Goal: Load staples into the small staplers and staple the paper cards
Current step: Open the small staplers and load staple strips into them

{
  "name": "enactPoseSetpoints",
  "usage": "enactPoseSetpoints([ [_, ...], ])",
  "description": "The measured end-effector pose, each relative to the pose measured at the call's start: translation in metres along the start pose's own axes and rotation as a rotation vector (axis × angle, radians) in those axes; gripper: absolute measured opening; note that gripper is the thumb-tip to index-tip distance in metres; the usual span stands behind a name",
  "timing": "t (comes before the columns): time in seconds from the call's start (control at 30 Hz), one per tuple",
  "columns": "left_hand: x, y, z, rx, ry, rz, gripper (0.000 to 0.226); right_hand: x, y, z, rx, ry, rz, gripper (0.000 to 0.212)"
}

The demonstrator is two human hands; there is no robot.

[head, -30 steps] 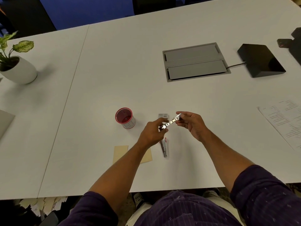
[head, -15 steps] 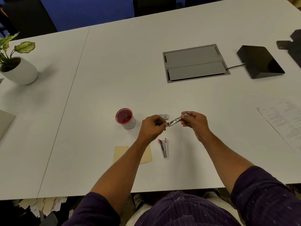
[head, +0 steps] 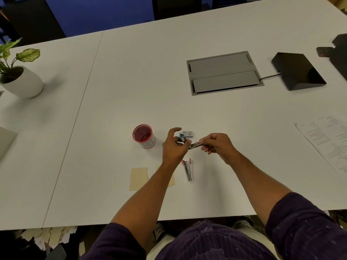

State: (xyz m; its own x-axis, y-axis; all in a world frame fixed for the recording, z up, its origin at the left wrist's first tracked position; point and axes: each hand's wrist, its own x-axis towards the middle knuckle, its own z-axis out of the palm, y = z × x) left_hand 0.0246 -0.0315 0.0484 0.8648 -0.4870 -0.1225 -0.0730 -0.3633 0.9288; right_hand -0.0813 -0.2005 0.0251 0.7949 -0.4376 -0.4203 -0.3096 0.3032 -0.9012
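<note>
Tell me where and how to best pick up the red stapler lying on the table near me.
Probably pinch the red stapler across its narrow sides around mid-length, coming from above. It lies flat and free on the table, long axis pointing away from you, red end far. The right hand is nearer its open side; the cards lie left.

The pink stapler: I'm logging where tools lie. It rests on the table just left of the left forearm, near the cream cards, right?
Not quite. The head view shows the pink stapler lying on the table just right of the left forearm, between both arms. It is near the cream cards.
</note>
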Motion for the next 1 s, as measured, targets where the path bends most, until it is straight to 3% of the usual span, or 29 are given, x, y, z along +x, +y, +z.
enactPoseSetpoints([
  [0.23,-0.008,-0.001,0.017,0.183,-0.166,-0.009,0.055,0.005,-0.011,0.019,0.004,0.023,0.003,0.021],
  [0.5,-0.011,-0.007,0.014,0.251,-0.084,0.045,0.033,0.000,-0.020,0.022,0.041,-0.145,-0.001,0.050],
  [0.67,-0.013,-0.010,0.018,0.225,-0.154,0.028,0.017,-0.003,-0.019,0.022,-0.039,-0.225,-0.060,0.055],
  [0.87,-0.012,-0.006,0.020,0.251,-0.206,-0.008,0.024,-0.002,-0.018,0.020,-0.125,-0.181,-0.068,0.035],
  [1.0,-0.011,-0.004,0.017,0.271,-0.246,0.024,0.026,-0.001,-0.015,0.016,-0.083,-0.177,-0.072,0.035],
])
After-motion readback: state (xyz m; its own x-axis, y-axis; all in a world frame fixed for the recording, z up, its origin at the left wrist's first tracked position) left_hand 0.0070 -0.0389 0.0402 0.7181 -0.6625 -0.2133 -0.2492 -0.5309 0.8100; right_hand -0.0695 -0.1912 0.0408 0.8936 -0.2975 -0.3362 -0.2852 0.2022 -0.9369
